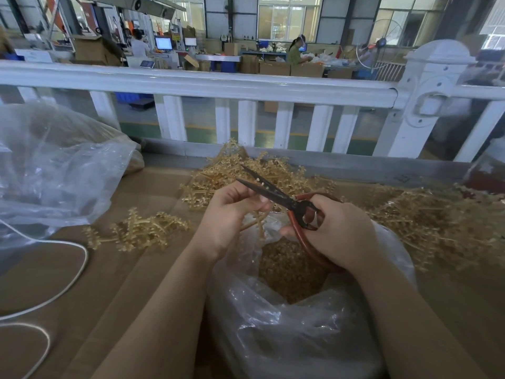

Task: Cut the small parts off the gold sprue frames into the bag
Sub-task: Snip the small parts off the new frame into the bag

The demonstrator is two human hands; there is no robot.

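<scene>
nearest the camera, a clear crinkled plastic bag (287, 332) stands open on the brown cardboard-covered tabletop (114, 283), with a heap of small cut gold parts (289, 266) lying inside it. right above the bag's mouth the two bare hands work close together. the right hand (341, 233) curls its fingers through the red-brown looped handles of a pair of dark-bladed scissors (276, 194) — its grip is wrapped round the handles, and the blades stand slightly apart, pointing up and to the left. the left hand (232, 214) pinches a thin gold plastic sprue frame (257, 222) between thumb and bent fingers, its grip pressed onto the frame; the frame's stems hang down from the hand over the bag opening, and its upper end meets the blades.

to the left on the tabletop a white cord (68, 272) loops near the edge, and a loose cluster of gold sprue frames (142, 231) lies just past it. a larger pile of gold frames (437, 217) spreads to the right of the hands, and another pile (246, 170) sits behind them. a second, big clear plastic bag (54, 170) bulges at far left. beyond the tabletop runs a white railing (218, 83) — behind it, a factory floor with cardboard boxes, monitors and people at benches, too blurred to tell more.
</scene>
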